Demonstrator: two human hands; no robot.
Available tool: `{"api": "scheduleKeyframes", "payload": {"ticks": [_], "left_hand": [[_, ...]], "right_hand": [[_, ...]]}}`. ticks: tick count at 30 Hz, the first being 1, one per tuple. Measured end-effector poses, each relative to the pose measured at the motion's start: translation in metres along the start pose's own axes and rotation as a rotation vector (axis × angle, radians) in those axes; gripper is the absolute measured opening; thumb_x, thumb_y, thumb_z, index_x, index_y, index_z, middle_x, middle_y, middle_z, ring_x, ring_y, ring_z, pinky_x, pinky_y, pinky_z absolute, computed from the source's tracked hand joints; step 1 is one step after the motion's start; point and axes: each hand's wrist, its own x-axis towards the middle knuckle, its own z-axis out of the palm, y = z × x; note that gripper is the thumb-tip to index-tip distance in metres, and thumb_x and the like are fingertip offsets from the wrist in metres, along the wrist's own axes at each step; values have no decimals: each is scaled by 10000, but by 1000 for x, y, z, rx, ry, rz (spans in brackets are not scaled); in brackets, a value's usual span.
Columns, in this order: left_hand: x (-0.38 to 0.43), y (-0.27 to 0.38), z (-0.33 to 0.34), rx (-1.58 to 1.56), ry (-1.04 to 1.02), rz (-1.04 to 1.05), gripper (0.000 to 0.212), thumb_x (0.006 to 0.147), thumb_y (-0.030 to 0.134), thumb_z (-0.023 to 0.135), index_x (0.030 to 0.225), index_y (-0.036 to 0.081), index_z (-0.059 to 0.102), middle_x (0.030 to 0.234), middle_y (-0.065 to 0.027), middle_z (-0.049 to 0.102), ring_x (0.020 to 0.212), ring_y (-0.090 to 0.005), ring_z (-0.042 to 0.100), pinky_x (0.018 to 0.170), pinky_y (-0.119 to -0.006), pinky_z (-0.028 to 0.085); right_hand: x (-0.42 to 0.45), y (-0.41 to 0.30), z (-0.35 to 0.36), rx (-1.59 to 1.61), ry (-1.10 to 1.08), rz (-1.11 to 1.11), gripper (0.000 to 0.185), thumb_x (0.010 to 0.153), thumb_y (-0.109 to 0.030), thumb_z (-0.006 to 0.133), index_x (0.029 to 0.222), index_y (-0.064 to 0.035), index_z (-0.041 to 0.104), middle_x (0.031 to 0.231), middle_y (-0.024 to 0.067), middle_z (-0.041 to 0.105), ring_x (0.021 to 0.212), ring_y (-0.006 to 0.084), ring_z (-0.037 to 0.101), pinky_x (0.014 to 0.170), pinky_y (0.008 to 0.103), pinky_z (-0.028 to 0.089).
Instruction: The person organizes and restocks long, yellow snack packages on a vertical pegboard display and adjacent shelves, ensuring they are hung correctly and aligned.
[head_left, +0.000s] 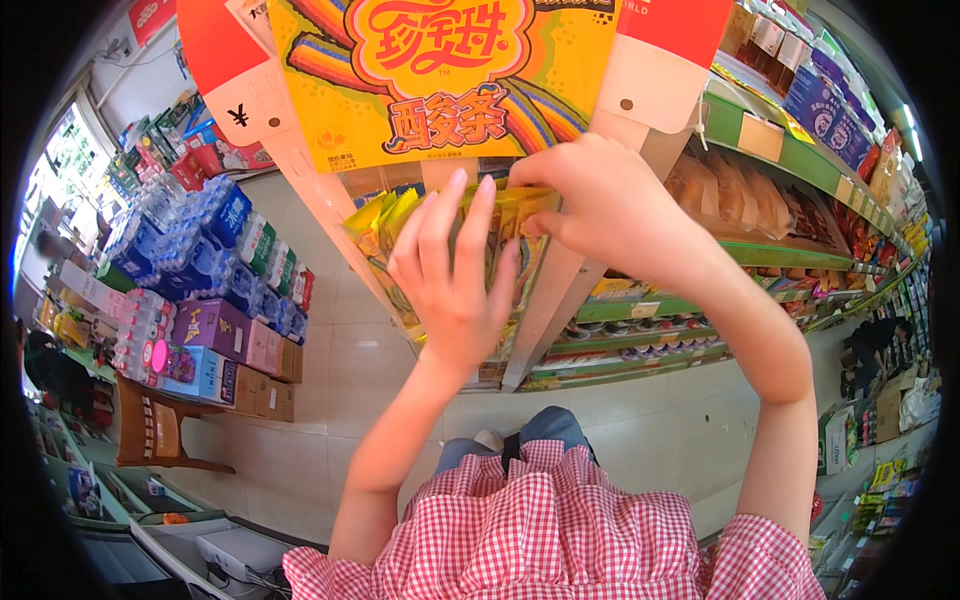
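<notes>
My left hand (457, 277) is spread over a row of yellow sour-strip candy packets (390, 217), fingers apart and pointing up. Its palm and fingers hide much of the packets' fronts. At their upper right corner, my right hand (600, 195) has its thumb and bent index finger around a packet's top edge. The packets stand upright, close together, in a clear-fronted holder on a display stand. Right above them is a yellow printed sign board (450, 75) with rainbow strips on it. The right hand's knuckles overlap its lower right corner.
Store shelves (750, 255) with packaged bread and snacks rise close on the right. Bottled-water packs (187, 240) and cartons (259, 394) are stacked at left, near a wooden chair (161, 427). A counter (180, 540) lies lower left. A person (877, 349) bends at far right.
</notes>
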Motion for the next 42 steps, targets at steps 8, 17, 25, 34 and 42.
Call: {"api": "scheduleKeyframes", "payload": {"ticks": [8,17,25,34,42], "left_hand": [[-41,8,12,-23,-260,31,816,797,205,697,1460,-29,282,1527,-244,238,1433,-425,168,1136,-561,76],[-46,0,31,93,-307,58,866,838,336,651,1485,-26,204,1559,-224,163,1457,-375,121,1125,-573,-28],[-41,4,30,239,-379,-6,879,809,386,671,1505,72,234,1568,-205,153,1462,-349,125,1123,-578,-39],[-34,17,16,15,-344,-18,798,803,435,674,1484,193,335,1552,-258,127,1446,-424,91,1086,-640,-66],[-26,47,8,-178,-134,35,721,809,485,646,1415,171,415,1508,-278,230,1408,-495,131,1093,-631,-56]], "right_hand": [[-21,-17,-2,70,283,147,181,747,-46,637,923,-70,674,804,105,678,801,312,660,632,399,525],[-34,-8,26,-152,484,-105,339,675,-22,629,1013,-16,648,1011,34,629,798,213,655,634,305,532],[-39,-11,20,-80,479,-44,365,692,0,625,1057,-20,647,1070,46,621,810,224,660,642,316,540],[-55,-14,-2,6,558,-75,320,705,51,604,1010,-15,673,985,70,651,757,253,662,633,316,537],[-75,-3,-36,30,622,-67,369,670,119,616,1007,-4,704,972,119,668,779,254,656,648,314,521]]}}
